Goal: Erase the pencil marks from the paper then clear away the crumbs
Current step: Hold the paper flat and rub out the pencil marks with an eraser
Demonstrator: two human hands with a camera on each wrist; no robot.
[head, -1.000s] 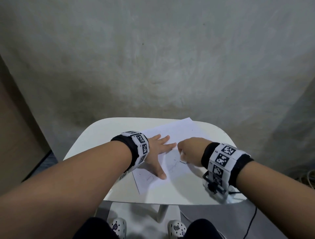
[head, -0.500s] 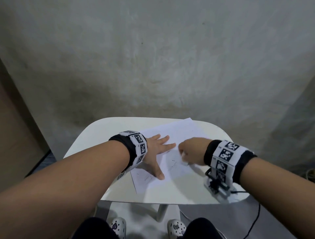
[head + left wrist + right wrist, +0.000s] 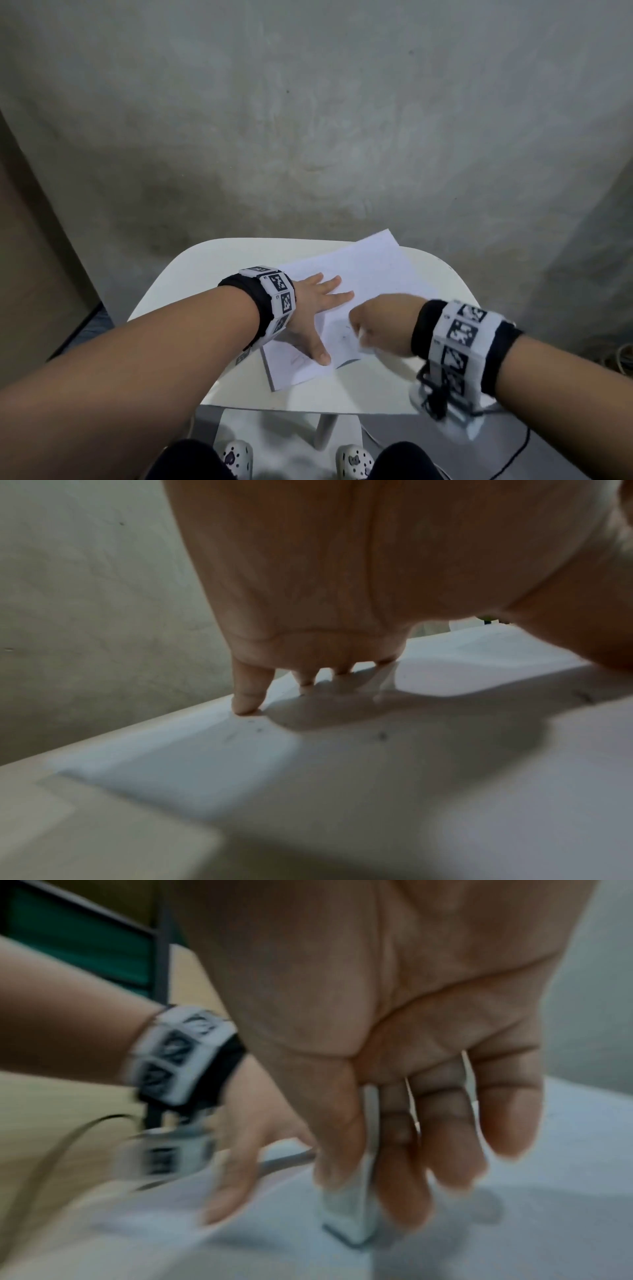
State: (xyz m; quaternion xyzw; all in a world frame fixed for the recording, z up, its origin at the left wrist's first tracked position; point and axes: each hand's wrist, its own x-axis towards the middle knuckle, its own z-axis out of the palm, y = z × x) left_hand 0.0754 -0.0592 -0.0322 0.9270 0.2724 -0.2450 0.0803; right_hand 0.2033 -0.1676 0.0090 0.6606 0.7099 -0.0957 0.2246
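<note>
the paper (image 3: pixel 359 274) lies on the small white table (image 3: pixel 191 274), turned a little, with its far corner over the table's back edge. the left hand (image 3: pixel 315 308) lies flat on the paper, fingers straight and spread apart, thumb pointing toward the person. the right hand (image 3: pixel 380 325) has its thumb and fingers closed around a white eraser (image 3: pixel 349 1213), whose lower end touches the sheet beside the left thumb.

i think the risk here is a crease or a tear: the near edge of the paper already lifts a little beside the right hand, and a hard stroke toward this free edge could fold it. if the left hand lets go, the whole sheet could slide with the eraser.

some things are hard to see. the right hand is blurred in both views. the pencil marks (image 3: pixel 344 337) are only faint lines between the hands, so i cannot tell how much remains. small dark specks (image 3: pixel 382 735) lie on the paper; they may be crumbs or marks.
</note>
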